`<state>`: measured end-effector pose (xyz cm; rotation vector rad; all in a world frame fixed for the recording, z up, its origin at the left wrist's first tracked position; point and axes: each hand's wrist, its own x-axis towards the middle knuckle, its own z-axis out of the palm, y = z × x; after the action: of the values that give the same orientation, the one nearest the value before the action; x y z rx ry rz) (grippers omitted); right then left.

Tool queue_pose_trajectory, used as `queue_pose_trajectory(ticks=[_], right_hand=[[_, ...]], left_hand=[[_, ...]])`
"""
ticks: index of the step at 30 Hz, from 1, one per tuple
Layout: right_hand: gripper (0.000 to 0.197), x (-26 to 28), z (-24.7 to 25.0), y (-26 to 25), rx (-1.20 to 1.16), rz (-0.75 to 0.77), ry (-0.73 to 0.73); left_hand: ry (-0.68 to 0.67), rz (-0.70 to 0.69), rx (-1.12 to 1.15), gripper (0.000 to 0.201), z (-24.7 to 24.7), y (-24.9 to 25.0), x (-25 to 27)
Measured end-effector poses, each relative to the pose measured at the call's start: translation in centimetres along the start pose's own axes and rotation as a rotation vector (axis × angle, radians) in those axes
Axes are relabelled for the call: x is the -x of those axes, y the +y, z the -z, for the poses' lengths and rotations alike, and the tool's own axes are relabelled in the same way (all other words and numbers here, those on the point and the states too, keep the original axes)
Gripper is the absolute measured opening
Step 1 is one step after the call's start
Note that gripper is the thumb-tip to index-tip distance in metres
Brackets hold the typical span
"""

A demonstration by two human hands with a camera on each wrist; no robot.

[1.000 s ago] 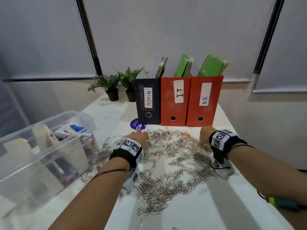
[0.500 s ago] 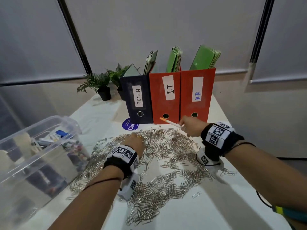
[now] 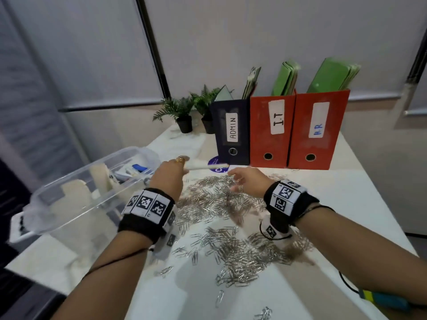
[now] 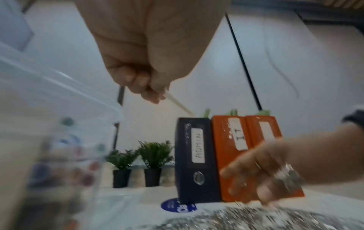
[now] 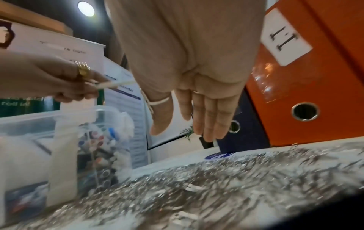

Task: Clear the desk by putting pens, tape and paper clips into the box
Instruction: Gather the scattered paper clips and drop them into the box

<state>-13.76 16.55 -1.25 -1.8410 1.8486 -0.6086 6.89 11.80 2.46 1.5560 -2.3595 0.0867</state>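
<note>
1. Pen: we see a thin white pen pinched in the left hand, fingers curled round its near end, the rest pointing right toward the dark file holder. In the left wrist view the stick juts out from under the curled fingers.
2. We place that hand above the far right end of the clear plastic box, which sits at the left of the white desk, tilted in the head view.
3. Inside the box we make out pens and markers at its far end, a blue one among them; the right wrist view shows coloured caps through the wall. White blocks fill the near part; we cannot tell what they are.
4. Our right hand hovers over the far part of the paper clips, fingers straight and loosely spread, holding nothing. The right wrist view shows the flat palm and fingers pointing down.
5. The clips lie as a broad silver heap across the middle of the desk, with strays toward the near edge.
6. At the far side three file holders stand in a row: dark "ADMIN", red "I.T", red "H.R", green folders rising out of them.
7. Left of them stand two small potted plants; a blue round sticker lies just before the dark holder.
</note>
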Motion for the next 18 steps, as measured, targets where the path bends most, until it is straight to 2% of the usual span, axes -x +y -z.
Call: queue_pose_trajectory(ticks=[1, 3, 6, 8, 10, 18], right_hand=[[0.057, -0.1, -0.9, -0.6, 0.039, 0.008, -0.026], [0.062, -0.5, -2.5, -1.6, 0.096, 0.038, -0.077], [0.053, -1.1, -4.2, -3.0, 0.224, 0.074, -0.137], [0.046, -1.3, -5.0, -3.7, 0.238, 0.071, -0.162], [0.041, -1.4, -5.5, -4.1, 0.207, 0.074, -0.172], [0.034, -1.4, -5.6, -3.4, 0.185, 0.062, -0.14]], left_hand=[[0.044, 0.056, 0.043, 0.06, 0.8, -1.1, 0.7], [0.162, 0.163, 0.092, 0.064, 2.7, -2.9, 2.4], [0.322, 0.415, 0.107, 0.047, 4.9, -5.5, 4.6], [0.381, 0.582, 0.16, 0.029, 5.9, -7.4, 5.4], [0.313, 0.641, 0.164, 0.014, 6.2, -8.7, 5.8], [0.161, 0.627, -0.051, 0.036, 4.6, -10.8, 5.0]])
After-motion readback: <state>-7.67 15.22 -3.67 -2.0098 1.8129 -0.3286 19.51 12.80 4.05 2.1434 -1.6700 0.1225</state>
